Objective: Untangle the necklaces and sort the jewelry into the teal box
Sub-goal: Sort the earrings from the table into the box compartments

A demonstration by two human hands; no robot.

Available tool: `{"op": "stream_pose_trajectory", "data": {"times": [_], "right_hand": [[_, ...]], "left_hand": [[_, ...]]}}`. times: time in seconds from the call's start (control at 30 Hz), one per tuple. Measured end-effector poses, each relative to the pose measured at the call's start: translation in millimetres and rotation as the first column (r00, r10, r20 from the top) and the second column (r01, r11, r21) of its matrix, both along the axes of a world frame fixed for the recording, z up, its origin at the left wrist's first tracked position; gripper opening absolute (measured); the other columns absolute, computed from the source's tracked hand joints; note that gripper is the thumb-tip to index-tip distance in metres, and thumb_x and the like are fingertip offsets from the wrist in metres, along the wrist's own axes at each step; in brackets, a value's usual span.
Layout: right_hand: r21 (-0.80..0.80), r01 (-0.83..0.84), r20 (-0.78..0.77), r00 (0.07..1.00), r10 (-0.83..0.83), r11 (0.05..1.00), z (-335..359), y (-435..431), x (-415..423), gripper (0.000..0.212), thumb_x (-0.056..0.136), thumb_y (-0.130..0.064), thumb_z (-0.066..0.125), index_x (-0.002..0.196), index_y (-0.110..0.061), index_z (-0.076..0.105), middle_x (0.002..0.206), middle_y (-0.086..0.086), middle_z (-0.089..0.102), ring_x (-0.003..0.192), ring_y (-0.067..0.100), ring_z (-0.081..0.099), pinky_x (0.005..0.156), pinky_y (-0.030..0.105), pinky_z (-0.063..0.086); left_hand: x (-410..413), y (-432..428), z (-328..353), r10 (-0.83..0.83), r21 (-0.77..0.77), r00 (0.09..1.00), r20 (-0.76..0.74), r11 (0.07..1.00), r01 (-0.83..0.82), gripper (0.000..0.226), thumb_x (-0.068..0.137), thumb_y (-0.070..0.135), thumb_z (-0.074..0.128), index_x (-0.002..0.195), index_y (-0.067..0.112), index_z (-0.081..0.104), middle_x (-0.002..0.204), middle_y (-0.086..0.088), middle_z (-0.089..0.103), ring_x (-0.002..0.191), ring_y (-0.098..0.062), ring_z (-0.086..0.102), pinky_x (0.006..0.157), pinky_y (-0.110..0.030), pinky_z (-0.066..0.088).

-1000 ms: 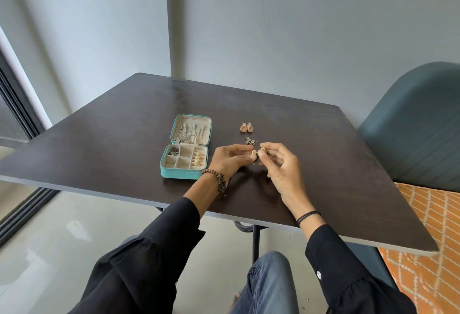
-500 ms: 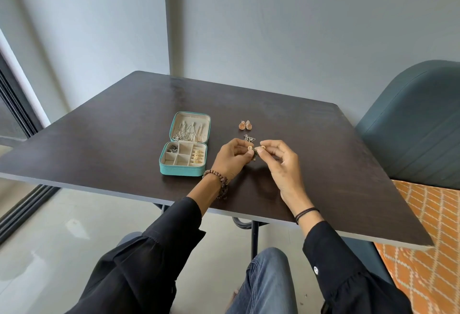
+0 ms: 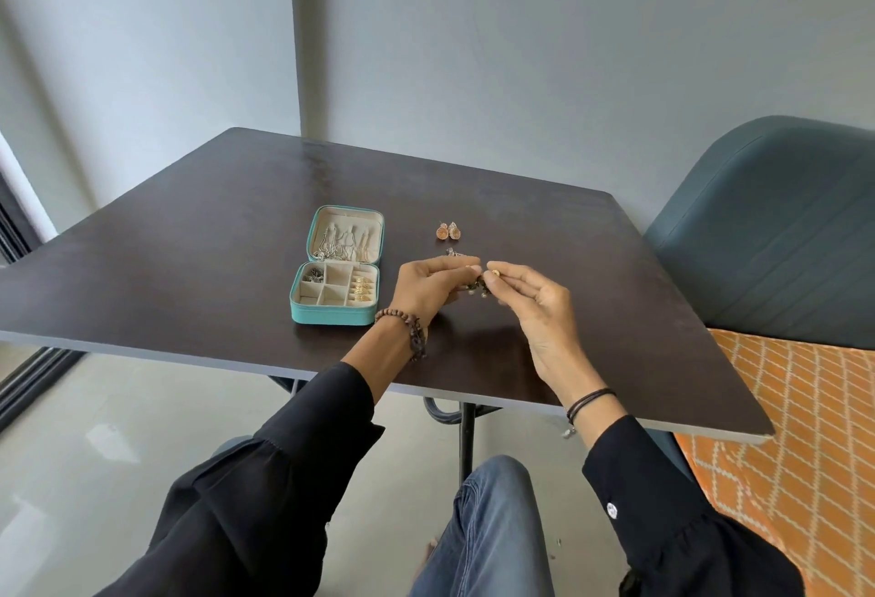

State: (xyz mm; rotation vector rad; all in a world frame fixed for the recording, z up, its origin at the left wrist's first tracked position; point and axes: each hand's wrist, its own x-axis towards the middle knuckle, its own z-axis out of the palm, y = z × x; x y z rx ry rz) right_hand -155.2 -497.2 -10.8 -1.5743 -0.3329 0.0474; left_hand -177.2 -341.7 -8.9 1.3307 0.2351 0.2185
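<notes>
The open teal box [image 3: 331, 314] lies on the dark table [image 3: 189, 265], silver chains hanging in its lid and gold pieces in its right-hand compartments. Just right of the box, my left hand [image 3: 428, 286] and my right hand [image 3: 535, 307] meet above the table. Between them they pinch a small dark beaded jewelry piece [image 3: 479, 285] with gold ends, one end in each hand. Behind the hands lie two orange teardrop earrings [image 3: 448, 231] and a small silver piece [image 3: 452, 252], partly hidden by my left fingers.
A teal upholstered chair [image 3: 776, 236] stands at the table's right side, with an orange patterned rug [image 3: 800, 430] below it. Grey walls close off the back. The table's near edge runs under my forearms.
My hands have drawn slightly apart, and the gold ends of the small piece now show between the fingertips. The box and the earrings lie where they were.
</notes>
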Motion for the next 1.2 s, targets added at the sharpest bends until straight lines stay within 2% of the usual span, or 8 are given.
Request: {"op": "stream_pose_trajectory", "data": {"times": [0.2,0.37,0.47,0.57,0.67,0.83,1.0,1.2], "right_hand": [[0.087,-0.023,-0.052,0.998,0.027,0.996,24,-2,-1,0.025,0.092,-0.016,0.073,0.113,-0.002,0.074,0.108,0.011,0.077,0.108,0.022,0.072,0.105,0.039,0.053],[0.193,-0.062,-0.260,0.959,0.112,0.979,52,-1,-5,0.065,0.101,-0.057,0.045,0.120,0.000,0.068,0.115,0.013,0.076,0.111,0.021,0.072,0.095,0.030,0.055],[0.255,-0.099,-0.300,0.938,0.176,0.962,61,3,-5,0.075,0.101,-0.064,0.035,0.119,0.001,0.068,0.116,0.016,0.075,0.113,0.023,0.071,0.096,0.032,0.054],[0.268,-0.127,-0.306,0.929,0.210,0.955,65,11,-5,0.076,0.101,-0.064,0.034,0.119,0.002,0.068,0.117,0.017,0.074,0.114,0.023,0.070,0.097,0.033,0.054],[0.222,-0.160,-0.277,0.935,0.219,0.962,67,25,-7,0.059,0.102,-0.052,0.047,0.118,0.000,0.069,0.115,0.014,0.075,0.111,0.022,0.072,0.094,0.030,0.057],[0.040,-0.226,-0.083,0.970,0.229,0.973,56,54,-9,0.028,0.094,-0.004,0.069,0.121,0.002,0.069,0.114,0.016,0.075,0.111,0.028,0.071,0.097,0.033,0.056],[-0.130,-0.213,-0.006,0.977,0.214,0.968,48,93,-16,0.023,0.092,0.000,0.071,0.115,0.002,0.071,0.106,0.021,0.075,0.100,0.029,0.075,0.091,0.034,0.060],[-0.274,-0.158,0.037,0.984,0.175,0.949,32,143,-19,0.022,0.088,-0.004,0.076,0.111,-0.005,0.074,0.104,0.013,0.075,0.091,0.023,0.075,0.081,0.033,0.063]], "left_hand": [[-1,3,23,-0.054,-0.116,0.999,-0.009,0.992,0.053,0.018,0.082,0.012,0.077,0.097,0.003,0.076,0.099,-0.016,0.073,0.090,-0.020,0.063,0.091,-0.034,0.055],[-5,21,45,-0.170,-0.258,0.985,-0.015,0.953,0.161,0.044,0.101,0.038,0.048,0.098,0.002,0.074,0.102,-0.014,0.073,0.085,-0.019,0.067,0.092,-0.035,0.053],[-10,36,51,-0.236,-0.265,0.972,-0.021,0.938,0.222,0.058,0.104,0.042,0.035,0.107,-0.003,0.072,0.112,-0.020,0.070,0.098,-0.024,0.065,0.097,-0.036,0.052],[-18,48,59,-0.244,-0.261,0.970,-0.001,0.936,0.235,0.049,0.101,0.029,0.039,0.120,-0.008,0.065,0.117,-0.021,0.068,0.100,-0.027,0.064,0.089,-0.032,0.057],[-27,58,63,-0.210,-0.166,0.978,0.019,0.964,0.210,0.032,0.096,0.013,0.051,0.114,-0.009,0.066,0.105,-0.017,0.071,0.087,-0.022,0.067,0.085,-0.030,0.059],[-40,89,57,-0.170,0.221,0.982,0.080,0.964,0.149,0.013,0.091,0.001,0.066,0.101,0.005,0.072,0.092,-0.011,0.073,0.085,-0.018,0.069,0.082,-0.024,0.058],[-40,137,50,-0.025,0.525,0.994,0.110,0.851,-0.037,0.015,0.087,0.016,0.075,0.101,0.017,0.076,0.089,-0.001,0.075,0.083,-0.013,0.068,0.093,-0.039,0.056],[-49,171,36,0.073,0.616,0.995,0.067,0.782,-0.099,0.019,0.082,0.021,0.080,0.101,0.019,0.079,0.095,0.001,0.076,0.092,-0.012,0.070,0.097,-0.039,0.054]]}}
